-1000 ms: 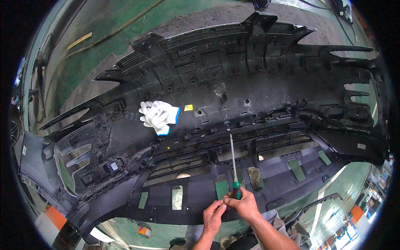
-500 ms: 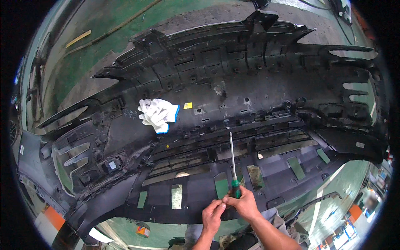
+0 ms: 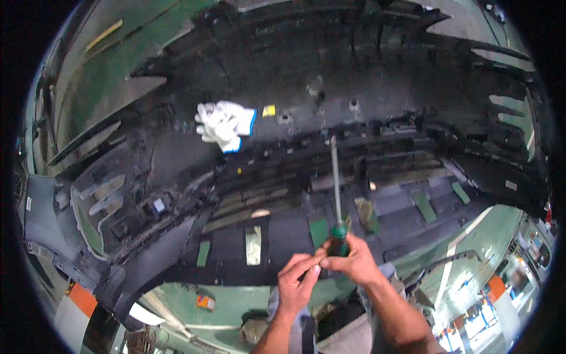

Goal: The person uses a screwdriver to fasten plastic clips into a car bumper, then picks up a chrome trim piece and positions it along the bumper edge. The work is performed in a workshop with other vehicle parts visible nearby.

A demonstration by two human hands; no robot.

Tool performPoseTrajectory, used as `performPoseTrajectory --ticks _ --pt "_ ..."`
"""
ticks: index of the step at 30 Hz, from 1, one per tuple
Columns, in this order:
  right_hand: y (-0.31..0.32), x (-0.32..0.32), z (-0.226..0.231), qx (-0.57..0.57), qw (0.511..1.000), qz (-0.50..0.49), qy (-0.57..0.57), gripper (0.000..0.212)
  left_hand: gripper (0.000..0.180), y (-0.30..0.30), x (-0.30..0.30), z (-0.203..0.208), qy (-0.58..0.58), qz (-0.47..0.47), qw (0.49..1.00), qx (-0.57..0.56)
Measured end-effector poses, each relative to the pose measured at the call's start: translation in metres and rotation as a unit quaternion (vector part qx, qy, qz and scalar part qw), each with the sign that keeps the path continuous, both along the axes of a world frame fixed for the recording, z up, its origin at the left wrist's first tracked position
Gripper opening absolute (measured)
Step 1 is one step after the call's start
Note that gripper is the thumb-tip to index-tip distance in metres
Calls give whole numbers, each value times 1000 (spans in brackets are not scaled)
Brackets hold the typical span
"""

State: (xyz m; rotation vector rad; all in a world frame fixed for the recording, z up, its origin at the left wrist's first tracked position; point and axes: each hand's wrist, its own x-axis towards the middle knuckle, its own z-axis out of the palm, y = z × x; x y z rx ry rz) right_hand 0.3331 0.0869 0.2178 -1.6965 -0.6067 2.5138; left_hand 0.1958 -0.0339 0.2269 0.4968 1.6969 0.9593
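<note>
My right hand [image 3: 358, 264] is closed around the dark green handle of a screwdriver [image 3: 336, 183], whose long metal shaft points away from me over the bumper. Just left of it, my left hand [image 3: 296, 282] has its fingers pinched together, meeting the right fingers near the handle's lower end. Whatever the left fingers may hold is hidden. Beneath the tool lies a large black bumper cover [image 3: 236, 76] with its inner side up. On it rest white work gloves [image 3: 227, 124] with blue cuffs, beside a small yellow label [image 3: 269, 111].
The bumper has openings that show green floor [image 3: 318, 233]. A small orange box [image 3: 205, 302] is on the floor at the near left. Another curved dark part [image 3: 448, 268] lies at the near right. A yellow strip [image 3: 105, 35] lies at the far left.
The view has shifted, so the bumper and gloves sit higher in the picture. Both hands and the screwdriver keep together, with the grip much the same.
</note>
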Motion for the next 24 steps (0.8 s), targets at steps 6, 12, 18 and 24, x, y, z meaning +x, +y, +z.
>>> performPoseTrajectory --ticks 6,12,18,24 --pt "9 -21 53 70 985 1 156 33 29 15 -64 67 183 -198 950 159" --pt "12 -45 94 123 956 -26 264 29 32 25 -95 117 275 -274 897 210" --pt "13 -56 111 97 958 -28 270 28 34 28 -119 138 298 -322 866 239" --pt "15 -60 111 144 956 -30 255 30 37 36 -130 138 327 -364 836 250"
